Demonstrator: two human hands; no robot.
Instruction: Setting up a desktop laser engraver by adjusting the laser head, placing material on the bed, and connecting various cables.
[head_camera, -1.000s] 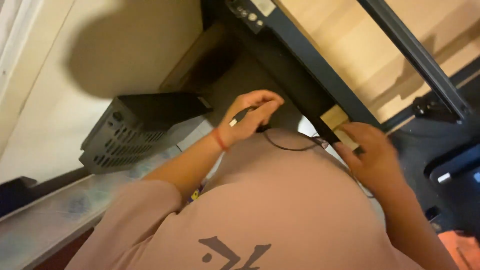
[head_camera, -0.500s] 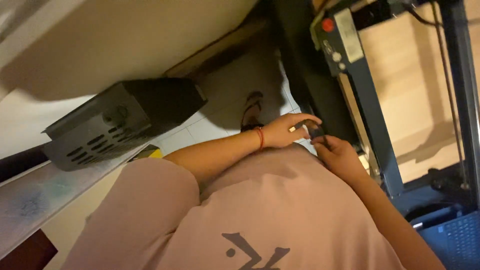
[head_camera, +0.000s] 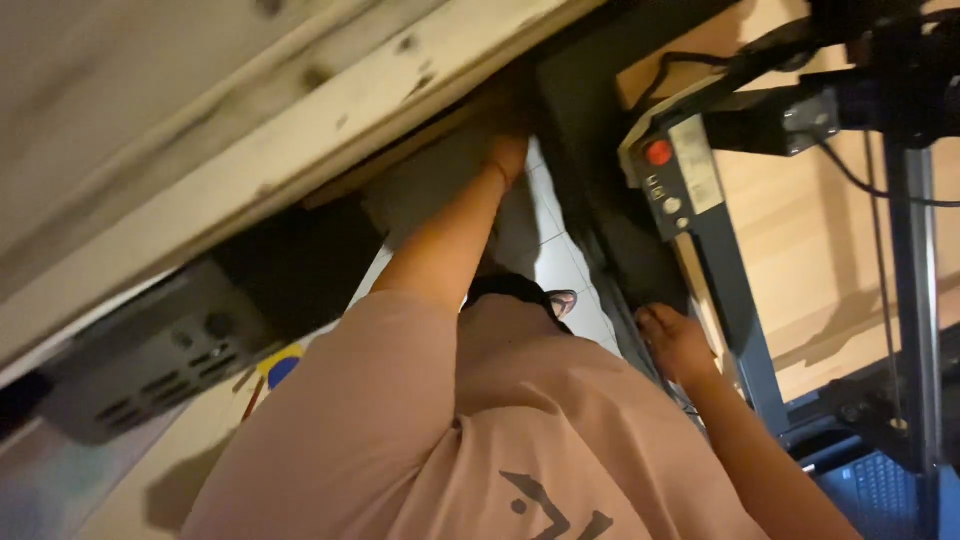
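Note:
I look down over my pink shirt (head_camera: 480, 430). My left hand (head_camera: 507, 150) is stretched far forward, up beside the underside of a pale wooden beam (head_camera: 300, 130), in a dark gap; its fingers are lost in shadow. My right hand (head_camera: 673, 343) rests with curled fingers at the lower edge of a black machine frame (head_camera: 730, 290), just below a control panel (head_camera: 672, 175) with a red button and small knobs. Whether it holds anything is hidden.
A black vented box (head_camera: 150, 360) sits at the left. A light wooden board (head_camera: 800, 230) lies inside the machine frame, with cables above. My sandalled foot (head_camera: 560, 300) stands on pale floor tiles (head_camera: 550, 255). A yellow-and-blue item (head_camera: 280, 365) lies by the box.
My hands were together at my waist by the frame. The left arm has since reached forward and up under the beam; the right stayed at the frame edge. The view swung toward the control panel.

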